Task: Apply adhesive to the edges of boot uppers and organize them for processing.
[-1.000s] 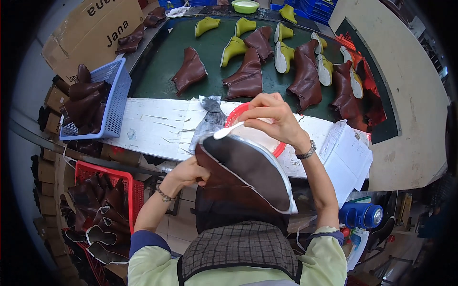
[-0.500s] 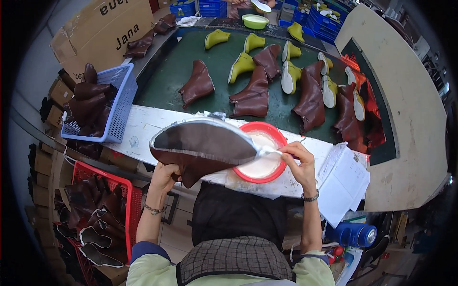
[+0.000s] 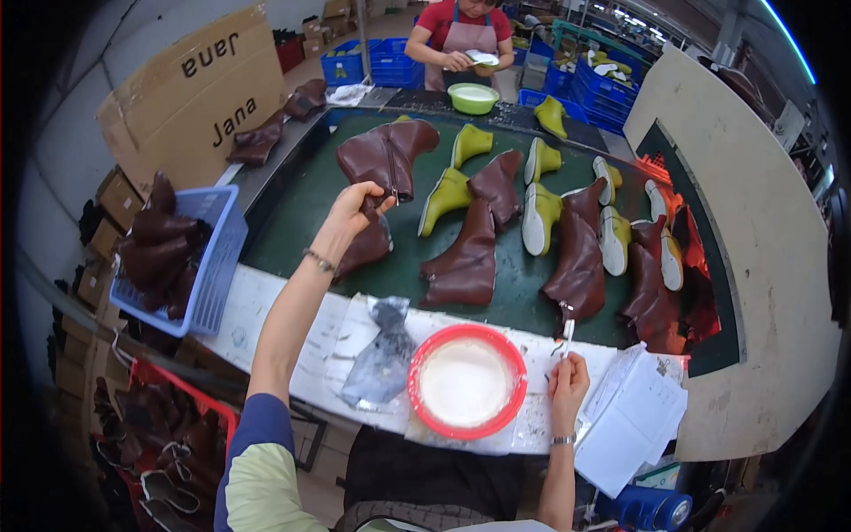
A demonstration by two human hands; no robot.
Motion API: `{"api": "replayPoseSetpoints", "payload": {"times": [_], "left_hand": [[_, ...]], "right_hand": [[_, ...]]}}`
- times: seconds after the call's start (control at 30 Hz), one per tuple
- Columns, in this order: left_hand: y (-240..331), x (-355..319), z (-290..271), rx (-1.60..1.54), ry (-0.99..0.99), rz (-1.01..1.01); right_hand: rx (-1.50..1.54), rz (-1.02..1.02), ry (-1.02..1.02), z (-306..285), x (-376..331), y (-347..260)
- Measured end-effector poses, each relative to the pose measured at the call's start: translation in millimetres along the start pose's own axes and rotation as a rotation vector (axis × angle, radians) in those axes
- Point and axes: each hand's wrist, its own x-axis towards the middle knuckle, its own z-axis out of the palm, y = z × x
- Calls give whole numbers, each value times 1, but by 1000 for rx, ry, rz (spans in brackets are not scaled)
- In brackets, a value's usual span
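1. Close in, reading every direction from the red bowl point(image 3: 519, 383) with twelve straight ahead: a blue bottle point(image 3: 651, 508) lies at four o'clock, and a red basket point(image 3: 206, 397) of dark brown leather pieces fills eight to nine.
2. The bowl itself sits on the white ledge point(image 3: 301, 341), a pool of white stuff point(image 3: 465, 381) inside; a crumpled grey sheet point(image 3: 379, 363) lies just beside it toward nine.
3. Three o'clock, and here's the right hand point(image 3: 569, 381): fingertips pinch a slim white tool point(image 3: 568, 332), pointing away toward twelve. White papers point(image 3: 634, 426) lie just past that wrist.
4. Around ten, a pale blue basket point(image 3: 213, 275), piled with brown leather.
5. Out at eleven, the left arm is stretched right over the green tabletop point(image 3: 297, 208)! The left hand point(image 3: 357, 208) has its fingers closed on the near edge of a brown boot point(image 3: 386, 160), zip facing up, above a second boot point(image 3: 362, 255).
6. More boots point(image 3: 463, 257) and mustard shoes point(image 3: 445, 199) spread from twelve round to two.
7. Farthest, at twelve, a co-worker point(image 3: 472, 40) holds a white-soled shoe point(image 3: 483, 58) behind a green basin point(image 3: 472, 106).
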Motion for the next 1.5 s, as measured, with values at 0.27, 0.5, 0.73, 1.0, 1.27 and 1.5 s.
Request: {"api": "replayPoseSetpoints", "payload": {"times": [0.27,0.5,0.73,1.0,1.27,1.5], "left_hand": [[-20,109,25,652,177,390],[-45,-34,-54,1714,209,408],[-43,-140,-106,2001,191,596],[58,-411,-217,2046,882,906],[13,-552,-341,1970,1059,-134],[45,-553,-253,1764,1315,236]], "right_hand": [[10,62,-5,5,0,-3],[18,18,-18,3,0,9],[-68,-35,-1,4,-2,15],[-134,-61,-45,2,-2,13],[-113,-92,-30,3,2,20],[-95,-84,-32,3,5,24]]}}
